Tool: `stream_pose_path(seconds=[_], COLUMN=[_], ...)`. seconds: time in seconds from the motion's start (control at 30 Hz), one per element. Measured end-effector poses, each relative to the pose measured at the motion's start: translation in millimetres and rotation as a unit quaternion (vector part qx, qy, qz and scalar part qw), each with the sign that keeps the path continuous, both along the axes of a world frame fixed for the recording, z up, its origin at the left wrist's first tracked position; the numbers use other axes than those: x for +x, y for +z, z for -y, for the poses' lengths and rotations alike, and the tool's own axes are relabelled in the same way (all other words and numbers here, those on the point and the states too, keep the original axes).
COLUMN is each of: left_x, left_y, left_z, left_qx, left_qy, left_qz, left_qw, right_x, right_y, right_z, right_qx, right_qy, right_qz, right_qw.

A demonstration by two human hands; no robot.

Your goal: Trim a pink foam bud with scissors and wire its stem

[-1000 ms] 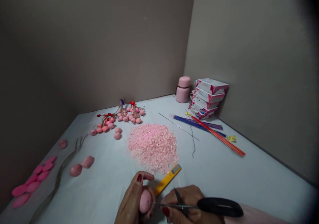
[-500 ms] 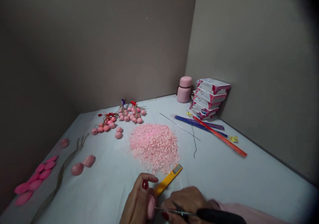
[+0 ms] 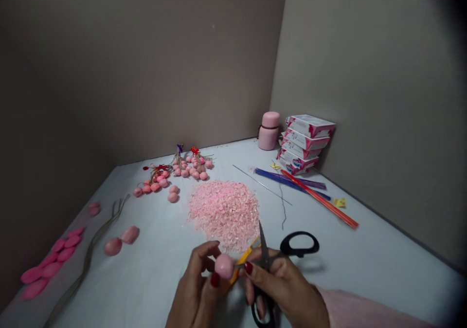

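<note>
Between its thumb and fingers, my left hand (image 3: 199, 289) holds a round pink ball (image 3: 224, 266). My right hand (image 3: 286, 282) grips open scissors (image 3: 265, 260) with black handles, one blade pointing up and the other reaching left to the ball's right side. Whether that tip touches or enters the ball is too small to tell. A yellow cutter (image 3: 242, 260) lies on the table behind the ball and fingers, partly hidden. Just beyond the hands is a heap of pink shavings (image 3: 226, 211).
Pink pieces (image 3: 113, 246), bright pink ovals (image 3: 51, 269) and long brown stems (image 3: 89, 255) lie left. Tied bunches of pink balls (image 3: 189, 167) sit behind. Right are red sticks (image 3: 321, 199), blue sticks (image 3: 292, 183), stacked boxes (image 3: 306, 143) and a pink flask (image 3: 268, 132).
The ball has come up and into clearer view in my left hand. In my right hand the scissors have turned, with blades spread and both handle loops now showing.
</note>
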State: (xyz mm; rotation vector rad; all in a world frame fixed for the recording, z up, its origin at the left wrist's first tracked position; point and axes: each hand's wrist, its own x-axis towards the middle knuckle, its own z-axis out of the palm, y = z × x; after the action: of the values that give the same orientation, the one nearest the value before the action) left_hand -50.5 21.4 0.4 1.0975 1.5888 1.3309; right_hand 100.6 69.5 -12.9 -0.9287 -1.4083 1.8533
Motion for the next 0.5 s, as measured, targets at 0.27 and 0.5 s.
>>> stream_pose_path(seconds=[0.27,0.5], left_x=[-1,-6], left_y=[8.9,6.4], left_z=[4,0], left_qx=[-0.048,-0.109], left_qy=[-0.074,-0.118], left_qz=[-0.041,-0.012], left_qw=[0.995,0.987], right_x=[0,7], right_y=[5.2,9.9], right_z=[-2,-4], right_qx=[0.072,0.427], right_qy=[0.031,0.062], right_qz=[0.036,0.116], right_qw=[0.996,0.895])
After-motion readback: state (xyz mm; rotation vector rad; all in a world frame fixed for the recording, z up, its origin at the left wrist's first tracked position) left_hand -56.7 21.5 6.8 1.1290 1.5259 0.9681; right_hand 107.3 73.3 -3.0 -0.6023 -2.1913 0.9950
